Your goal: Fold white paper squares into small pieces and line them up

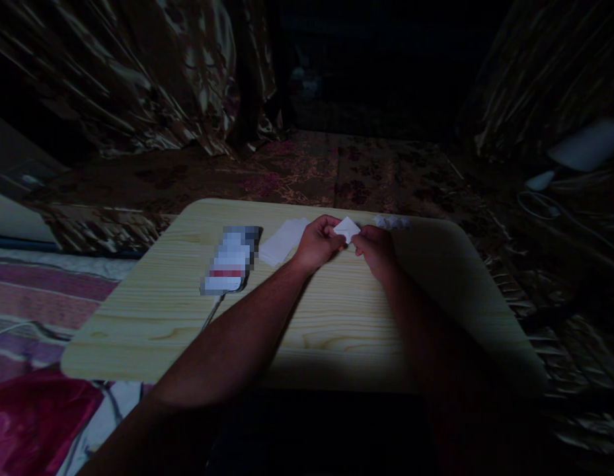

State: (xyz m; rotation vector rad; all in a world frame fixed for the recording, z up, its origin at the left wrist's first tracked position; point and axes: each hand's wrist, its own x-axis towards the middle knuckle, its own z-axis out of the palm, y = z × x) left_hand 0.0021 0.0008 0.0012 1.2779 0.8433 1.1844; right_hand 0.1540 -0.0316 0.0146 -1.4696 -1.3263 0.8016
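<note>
Where both hands meet, a small white paper (347,229) is pinched: the left hand (317,243) has its fingers closed on the paper's left edge, the right hand (377,250) on its lower right edge. Below the paper spreads the wooden counter (336,317). Just left of the paper lie flat white sheets (283,241); farther left, a blurred object (230,259); just right, a crumpled white scrap (390,221).

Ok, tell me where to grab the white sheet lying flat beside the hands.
Probably its far edge, from above: the white sheet lies flat on the table, its right side meets the left hand, pinching a folded paper with the right hand, and a blurred object crowds its left.
</note>
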